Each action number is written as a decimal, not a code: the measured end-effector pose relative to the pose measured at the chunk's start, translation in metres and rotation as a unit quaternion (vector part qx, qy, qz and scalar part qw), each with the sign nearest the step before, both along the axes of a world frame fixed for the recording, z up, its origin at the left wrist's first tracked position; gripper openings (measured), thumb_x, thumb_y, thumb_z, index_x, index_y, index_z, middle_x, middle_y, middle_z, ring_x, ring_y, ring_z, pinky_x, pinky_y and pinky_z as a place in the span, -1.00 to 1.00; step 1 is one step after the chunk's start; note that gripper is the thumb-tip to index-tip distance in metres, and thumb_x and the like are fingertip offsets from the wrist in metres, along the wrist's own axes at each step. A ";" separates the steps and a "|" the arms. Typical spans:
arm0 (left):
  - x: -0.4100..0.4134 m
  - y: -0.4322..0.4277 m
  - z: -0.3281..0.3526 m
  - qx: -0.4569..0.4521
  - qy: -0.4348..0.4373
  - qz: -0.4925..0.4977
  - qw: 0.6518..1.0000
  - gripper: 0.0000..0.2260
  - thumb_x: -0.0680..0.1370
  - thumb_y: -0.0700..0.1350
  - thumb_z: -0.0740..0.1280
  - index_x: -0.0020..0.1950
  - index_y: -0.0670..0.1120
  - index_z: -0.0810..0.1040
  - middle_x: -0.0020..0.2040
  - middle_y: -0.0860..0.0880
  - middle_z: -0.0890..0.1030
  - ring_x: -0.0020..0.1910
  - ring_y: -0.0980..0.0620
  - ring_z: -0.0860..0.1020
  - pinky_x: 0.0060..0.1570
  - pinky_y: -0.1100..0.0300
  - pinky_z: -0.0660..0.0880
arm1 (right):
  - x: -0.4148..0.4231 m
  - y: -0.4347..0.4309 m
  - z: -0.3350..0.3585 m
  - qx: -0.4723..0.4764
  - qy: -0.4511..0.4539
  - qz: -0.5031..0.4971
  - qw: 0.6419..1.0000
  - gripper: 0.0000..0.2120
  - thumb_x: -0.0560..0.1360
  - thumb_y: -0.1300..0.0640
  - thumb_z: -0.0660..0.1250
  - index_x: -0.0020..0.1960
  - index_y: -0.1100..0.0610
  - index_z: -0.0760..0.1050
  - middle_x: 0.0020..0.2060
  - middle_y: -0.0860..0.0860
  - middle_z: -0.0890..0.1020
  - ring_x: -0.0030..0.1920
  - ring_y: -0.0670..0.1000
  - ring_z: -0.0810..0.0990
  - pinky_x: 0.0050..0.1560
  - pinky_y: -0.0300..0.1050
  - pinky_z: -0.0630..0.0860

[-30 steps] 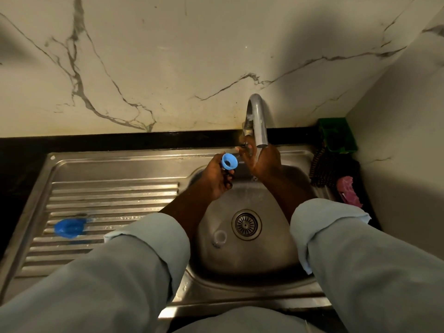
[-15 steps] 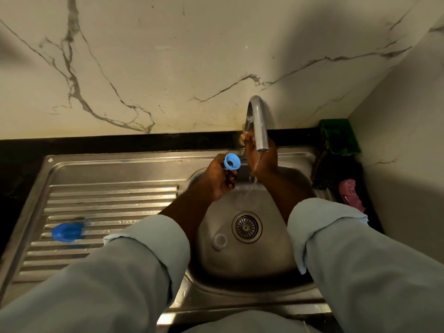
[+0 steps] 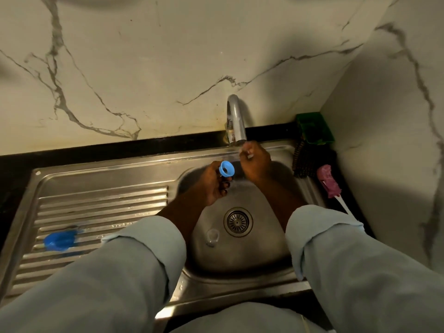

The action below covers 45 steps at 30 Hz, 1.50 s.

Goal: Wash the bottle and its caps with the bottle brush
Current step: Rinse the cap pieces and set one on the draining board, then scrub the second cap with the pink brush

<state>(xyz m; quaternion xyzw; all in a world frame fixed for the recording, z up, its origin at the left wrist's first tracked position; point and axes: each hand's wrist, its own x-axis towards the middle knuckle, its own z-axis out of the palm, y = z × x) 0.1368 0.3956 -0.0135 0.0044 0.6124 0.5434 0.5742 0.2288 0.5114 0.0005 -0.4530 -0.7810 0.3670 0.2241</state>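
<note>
My left hand (image 3: 211, 186) is closed around a blue ring-shaped cap (image 3: 227, 168), holding it over the sink bowl (image 3: 240, 258) with its opening facing up. My right hand (image 3: 255, 163) is just right of it, directly under the tap spout (image 3: 236, 121), fingers curled together; a small pale bit shows at the fingertips, too small to identify. Another blue cap (image 3: 60, 240) lies on the ribbed drainboard (image 3: 101, 207) at the left. A small clear round piece (image 3: 212, 236) rests in the bowl beside the drain (image 3: 237, 221). The pink bottle brush (image 3: 328, 181) lies on the sink's right rim.
A green container (image 3: 314, 128) sits in the back right corner, with a dark bristly scrubber (image 3: 303, 162) in front of it. Marble walls close in behind and to the right. My pale sleeves fill the lower part of the view.
My right hand has come off the tap's base and now sits lower, under the spout. My left hand still holds the blue ring cap in about the same spot.
</note>
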 end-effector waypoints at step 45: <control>0.028 0.005 0.002 0.005 -0.034 -0.005 0.999 -0.44 0.47 0.22 0.48 0.27 -0.17 0.62 0.00 -0.11 0.69 -0.09 0.01 0.62 -0.18 0.20 0.58 | 0.085 -0.018 -0.031 0.146 -0.080 0.258 0.952 -0.44 0.65 -0.21 0.11 0.51 0.10 0.37 0.40 0.11 0.50 0.36 0.11 0.51 0.36 0.12 0.48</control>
